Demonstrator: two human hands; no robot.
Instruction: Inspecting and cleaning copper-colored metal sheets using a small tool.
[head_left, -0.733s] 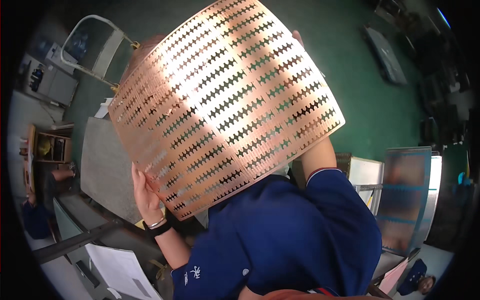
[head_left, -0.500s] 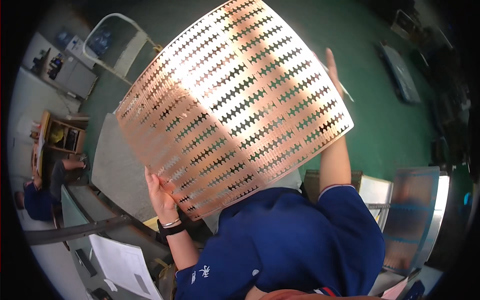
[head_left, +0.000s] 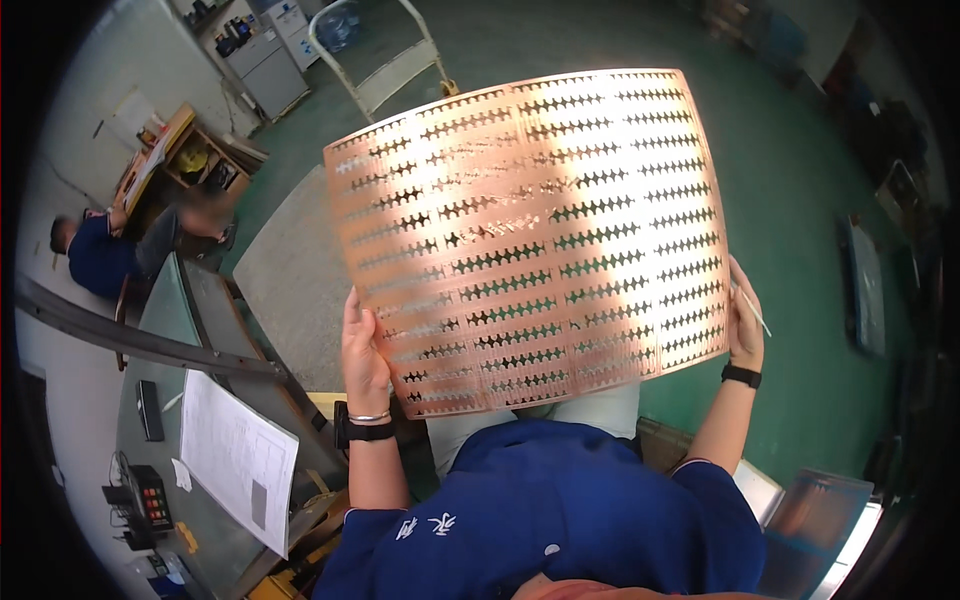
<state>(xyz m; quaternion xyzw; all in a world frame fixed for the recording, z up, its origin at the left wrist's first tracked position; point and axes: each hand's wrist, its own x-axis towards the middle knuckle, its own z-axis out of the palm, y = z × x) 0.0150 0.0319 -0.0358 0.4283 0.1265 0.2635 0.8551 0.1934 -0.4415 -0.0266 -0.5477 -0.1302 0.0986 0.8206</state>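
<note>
From the head camera, the person is holding a large copper-coloured perforated sheet [head_left: 530,240] up in front of the body, above the lap and well clear of the green floor [head_left: 790,170]. The left hand [head_left: 362,350] is gripping the sheet's lower left edge, fingers closed around it. The right hand [head_left: 745,325] is pinching the lower right edge, and seems also to be carrying a thin white stick [head_left: 752,310], though at this size it is hard to tell what that is.

The sheet is bowing slightly and catching strong glare. Held only at its lower corners, such a thin panel could be flexing enough to crease or kink if either grip is loosening or twisting. The stick sharing the right hand is likely weakening that pinch, so the edge could be slipping. The punched edges could be cutting into bare skin.

A surface [head_left: 200,400] with papers [head_left: 238,458] is lying to the left, close enough for a swinging corner to catch.
</note>
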